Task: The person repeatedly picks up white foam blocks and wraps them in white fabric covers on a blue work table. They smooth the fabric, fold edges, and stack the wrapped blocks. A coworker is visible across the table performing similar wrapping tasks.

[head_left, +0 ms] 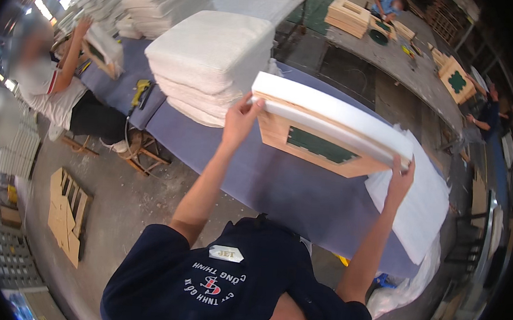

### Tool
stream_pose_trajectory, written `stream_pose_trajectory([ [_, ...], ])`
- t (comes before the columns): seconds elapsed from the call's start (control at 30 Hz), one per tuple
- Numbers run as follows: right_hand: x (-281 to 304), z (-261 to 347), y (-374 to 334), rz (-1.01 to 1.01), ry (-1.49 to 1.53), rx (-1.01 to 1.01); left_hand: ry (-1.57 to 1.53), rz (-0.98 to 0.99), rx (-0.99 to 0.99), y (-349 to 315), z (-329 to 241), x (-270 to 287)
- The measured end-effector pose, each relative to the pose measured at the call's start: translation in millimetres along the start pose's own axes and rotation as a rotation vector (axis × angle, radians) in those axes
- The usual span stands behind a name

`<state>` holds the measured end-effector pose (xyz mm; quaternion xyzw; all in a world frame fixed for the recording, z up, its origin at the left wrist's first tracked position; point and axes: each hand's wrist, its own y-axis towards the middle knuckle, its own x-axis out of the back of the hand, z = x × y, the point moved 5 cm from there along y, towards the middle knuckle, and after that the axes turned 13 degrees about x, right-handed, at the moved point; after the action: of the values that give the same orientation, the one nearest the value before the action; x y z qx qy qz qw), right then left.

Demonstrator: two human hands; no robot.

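Foam (pixel 334 111), thick and white, covers one side of a flat wooden frame (pixel 272 133). The frame is up in the air over a long blue table (pixel 209 151), out in front of the person. Its long side runs from the upper left down to the lower right. It is tipped: the foam is on the top and far side, and the bare wood side looks down and back at the person. That wood has a four-sided hole with dark green backing (pixel 323 147) in it.

The left hand (pixel 240 122) has its fingers and thumb pinched on the left end. The right hand (pixel 401 177) grips the right end.

A white sheet (pixel 416 213) lies on the table beside the right hand. A big pile of white pads (pixel 213 56) sits past the left hand. Farther left, a yellow tool (pixel 140 92) lies near another person (pixel 41 88), who holds up a padded panel (pixel 104 51).
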<state>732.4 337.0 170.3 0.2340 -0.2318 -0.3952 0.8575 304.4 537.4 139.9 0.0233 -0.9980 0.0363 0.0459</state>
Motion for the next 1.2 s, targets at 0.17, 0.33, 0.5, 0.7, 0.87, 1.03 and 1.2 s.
stream_pose_trajectory([
  [0.17,34,0,-53,-0.25,0.174,-0.227,-0.055,-0.182,0.018,-42,18,8],
  [0.33,40,11,-77,-0.145,-0.072,-0.202,0.011,-0.312,-0.035,-66,28,32],
  [0.5,57,17,-82,-0.225,0.008,-0.271,-0.125,-0.107,-0.059,-67,29,20],
  [0.7,52,15,-80,-0.299,-0.084,-0.241,-0.115,-0.067,-0.067,-55,30,31],
  [0.87,44,20,-90,-0.351,-0.158,-0.171,-0.09,-0.086,-0.058,-56,26,25],
  [1.03,37,25,-89,-0.286,-0.257,-0.133,-0.08,-0.099,-0.021,-58,26,31],
  [1.2,17,12,-107,-0.312,0.198,-0.402,-0.102,-0.059,-0.008,-62,25,30],
])
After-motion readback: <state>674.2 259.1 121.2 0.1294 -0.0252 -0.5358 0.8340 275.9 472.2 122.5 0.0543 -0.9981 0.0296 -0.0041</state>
